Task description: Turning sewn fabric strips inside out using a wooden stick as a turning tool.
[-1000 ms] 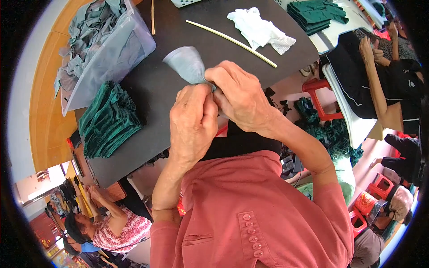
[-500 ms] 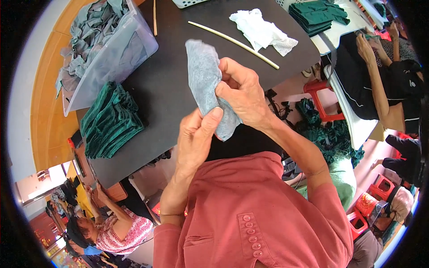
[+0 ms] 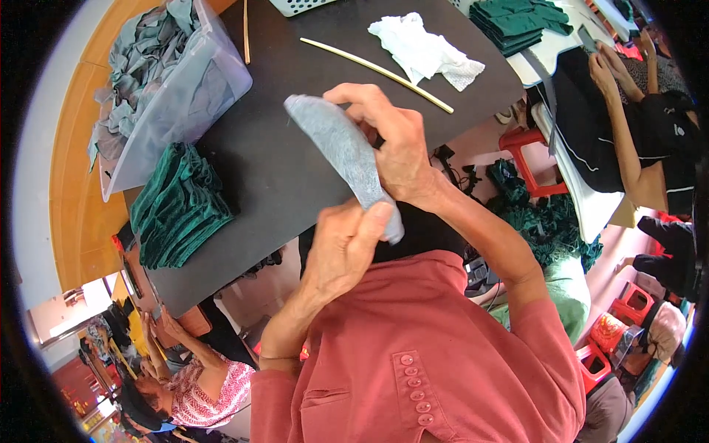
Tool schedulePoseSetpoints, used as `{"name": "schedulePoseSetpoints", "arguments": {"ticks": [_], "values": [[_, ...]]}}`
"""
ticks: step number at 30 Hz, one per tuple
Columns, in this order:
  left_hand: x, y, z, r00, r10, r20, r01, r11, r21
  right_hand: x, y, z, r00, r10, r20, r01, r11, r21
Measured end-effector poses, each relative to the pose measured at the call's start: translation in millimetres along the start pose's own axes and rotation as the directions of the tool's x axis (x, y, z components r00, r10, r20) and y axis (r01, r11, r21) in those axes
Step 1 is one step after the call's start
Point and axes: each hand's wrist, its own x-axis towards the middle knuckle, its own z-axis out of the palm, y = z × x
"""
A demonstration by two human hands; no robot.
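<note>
In front of me, above the near edge of the dark table (image 3: 269,173), a narrow piece of grey velvety cloth (image 3: 332,140) is held slantwise. My left hand (image 3: 340,247) pinches its lower end, thumb on top. My right hand (image 3: 399,144) grips its right edge around the middle, with the fingers curled and their tips partly hidden behind the cloth. The cloth's upper end points toward the far left and hangs free. A pale wooden stick (image 3: 377,72) and a crumpled white cloth (image 3: 425,50) lie on the table beyond my hands.
A translucent plastic bin (image 3: 181,111) heaped with grey fabric (image 3: 151,55) stands at the left. Beside it lies a folded green velvet stack (image 3: 177,210). More folded green cloth (image 3: 517,26) sits far right, near a red stool (image 3: 524,162). Co-workers sit on both sides.
The grey cloth has tilted, its upper end swinging left and down. My left hand has shifted right and slightly down, while my right hand's fingers have lifted and curled higher along the edge.
</note>
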Motion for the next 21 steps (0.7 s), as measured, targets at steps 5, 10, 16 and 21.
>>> {"name": "schedulePoseSetpoints", "arguments": {"ticks": [5,10,16,21], "values": [[22,2,-15,0.943,-0.061,-0.327,-0.001,0.983,-0.185,-6,-2,-2,0.994,-0.111,-0.022,0.112,0.994,0.014],[19,-17,-1,0.954,-0.038,-0.298,0.006,0.994,-0.106,-6,2,-3,1.0,-0.012,0.02,0.011,0.999,0.053],[22,-11,-5,0.963,-0.07,-0.259,0.055,0.996,-0.065,-6,8,-5,0.998,-0.034,0.051,0.031,0.998,0.061],[35,-5,-10,0.939,-0.085,-0.333,-0.008,0.963,-0.268,-8,2,-4,0.998,-0.055,-0.035,0.053,0.998,-0.046]]}}
